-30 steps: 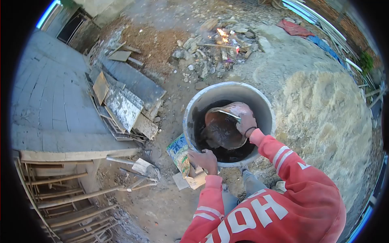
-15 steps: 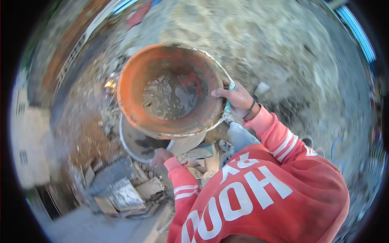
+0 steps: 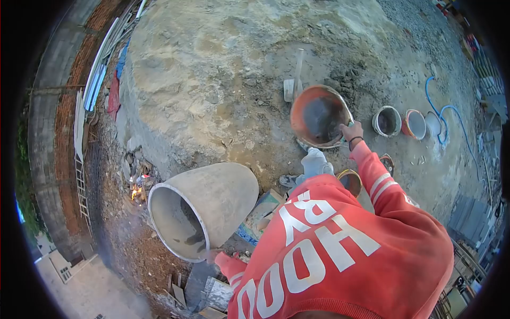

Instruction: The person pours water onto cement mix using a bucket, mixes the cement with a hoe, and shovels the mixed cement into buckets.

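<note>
My right hand [image 3: 351, 132] is closed on the rim and handle of an orange bucket [image 3: 304, 109]. The bucket is tilted, its mouth toward me, with greyish residue inside. It hangs over the ground near my foot [image 3: 289, 181]. To the left a large grey drum [image 3: 228, 186] lies on its side, its round mouth facing left and wet grey matter inside. At the lower edge of that mouth is my left hand [image 3: 213, 256], seemingly gripping the rim; its fingers are small and partly hidden.
A shovel [image 3: 299, 66] stands beyond the bucket by dark wet material [image 3: 348, 82]. Several buckets, including a grey one [image 3: 378, 123], stand to the right near a blue hose [image 3: 461, 118]. Left of the drum a small fire [image 3: 136, 191] burns. A sand mound [image 3: 202, 90] rises ahead.
The orange bucket moved in my right hand from in front of the drum's mouth rightward and away. The drum is now in fuller view. My left hand stays by its rim.
</note>
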The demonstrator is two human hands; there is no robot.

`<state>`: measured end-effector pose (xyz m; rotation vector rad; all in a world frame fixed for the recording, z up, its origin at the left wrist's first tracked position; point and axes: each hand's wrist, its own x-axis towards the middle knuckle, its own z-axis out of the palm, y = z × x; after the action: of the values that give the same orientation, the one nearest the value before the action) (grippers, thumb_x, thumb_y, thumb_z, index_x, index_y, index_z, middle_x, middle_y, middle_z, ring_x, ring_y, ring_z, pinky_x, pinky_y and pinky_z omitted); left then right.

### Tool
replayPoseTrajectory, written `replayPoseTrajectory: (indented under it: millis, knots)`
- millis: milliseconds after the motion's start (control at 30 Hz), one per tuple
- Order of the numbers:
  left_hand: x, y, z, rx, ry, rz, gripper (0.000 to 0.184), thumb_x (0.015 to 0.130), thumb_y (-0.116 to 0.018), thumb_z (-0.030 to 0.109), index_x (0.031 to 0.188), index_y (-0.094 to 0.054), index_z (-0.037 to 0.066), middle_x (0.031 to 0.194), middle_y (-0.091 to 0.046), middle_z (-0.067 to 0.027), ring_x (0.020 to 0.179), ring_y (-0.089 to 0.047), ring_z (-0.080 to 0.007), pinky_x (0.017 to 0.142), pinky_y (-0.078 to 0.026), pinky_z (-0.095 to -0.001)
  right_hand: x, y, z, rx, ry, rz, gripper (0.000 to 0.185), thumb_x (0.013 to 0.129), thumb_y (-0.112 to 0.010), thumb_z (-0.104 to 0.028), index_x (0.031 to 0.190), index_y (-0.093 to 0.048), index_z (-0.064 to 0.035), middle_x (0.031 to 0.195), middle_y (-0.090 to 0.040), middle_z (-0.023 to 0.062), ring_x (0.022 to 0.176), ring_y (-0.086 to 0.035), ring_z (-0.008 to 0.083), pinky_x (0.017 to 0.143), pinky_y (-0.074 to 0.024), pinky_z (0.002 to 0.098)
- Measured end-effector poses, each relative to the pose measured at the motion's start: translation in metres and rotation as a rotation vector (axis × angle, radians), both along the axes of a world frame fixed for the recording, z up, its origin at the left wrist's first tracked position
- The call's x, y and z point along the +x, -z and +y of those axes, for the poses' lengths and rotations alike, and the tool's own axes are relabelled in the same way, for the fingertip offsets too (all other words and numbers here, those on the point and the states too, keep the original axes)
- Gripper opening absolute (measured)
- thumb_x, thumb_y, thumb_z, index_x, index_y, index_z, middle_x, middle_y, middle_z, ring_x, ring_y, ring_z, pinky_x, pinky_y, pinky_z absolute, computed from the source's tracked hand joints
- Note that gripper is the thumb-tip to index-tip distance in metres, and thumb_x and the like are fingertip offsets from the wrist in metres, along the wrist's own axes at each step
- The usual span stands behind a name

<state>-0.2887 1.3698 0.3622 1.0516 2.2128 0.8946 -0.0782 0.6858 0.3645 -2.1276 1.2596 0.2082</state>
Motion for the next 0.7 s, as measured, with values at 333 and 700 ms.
replayPoseTrajectory:
  millis: [333, 700]
  knots:
    - [-0.02, 0.066, -0.199, -0.756, 0.778, -0.058, 0.041, 0.084, -0.061, 0.021, 0.122, -0.05, 0.009, 0.103, -0.061, -0.0104, 0.081, -0.064, -0.0227, 0.064, -0.05, -0.0312, 0.001, 0.085, -0.181, -0.256, 0.233, 0.389, 0.037, 0.069, -0.067, -0.034, 0.095, -0.07, -0.0083, 0.093, -0.069, 0.0118, 0.088, -0.066, 0.0283, 0.079, -0.0516, 0.0376]
    - [0.13, 0.023, -0.309, -0.813, 1.401, -0.111, 0.04, 0.086, -0.06, 0.013, 0.124, -0.05, 0.008, 0.101, -0.062, -0.0105, 0.073, -0.065, -0.0161, 0.059, -0.049, -0.0282, -0.049, 0.14, -0.307, 0.057, 0.58, 0.372, 0.043, 0.067, -0.066, -0.028, 0.102, -0.068, -0.0039, 0.103, -0.068, 0.0149, 0.099, -0.065, 0.0285, 0.086, -0.0512, 0.0377]
